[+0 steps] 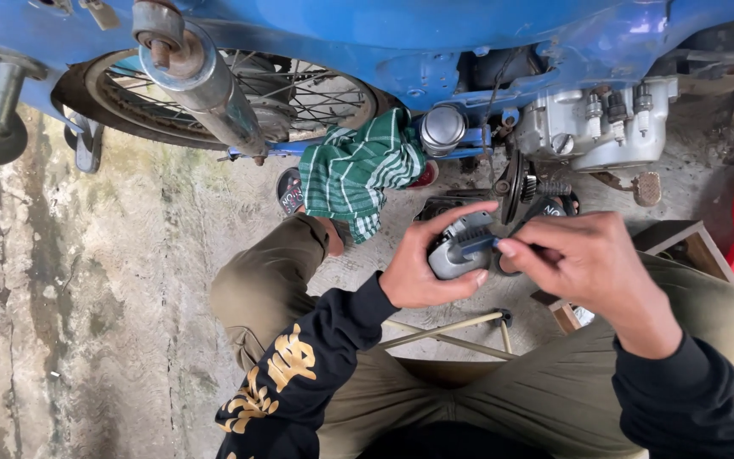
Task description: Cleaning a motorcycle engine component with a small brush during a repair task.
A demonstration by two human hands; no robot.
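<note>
From the head camera, I'm sitting low over my knees beside the blue motorbike (435, 38), working above the concrete floor (112, 280). My left hand (422, 272) is cupping a small grey metal part (460, 251), fingers wrapped around it from below and thumb curling over its top, so the grip is clamped on the part and keeping it steady in the air between my knees. My right hand (583, 255) is coming in from the other side, fingertips pinched together on a thin blue tool (479, 246) whose tip is lying across the part's face; that pinch is tight on the tool. I'm holding both close to the engine (596, 123), so everything is staying within reach. A green checked cloth (358, 170) is hanging off the frame just beyond my left hand, beside the spoked wheel (299, 89). A wooden box (681, 242) is sitting near my right knee.
</note>
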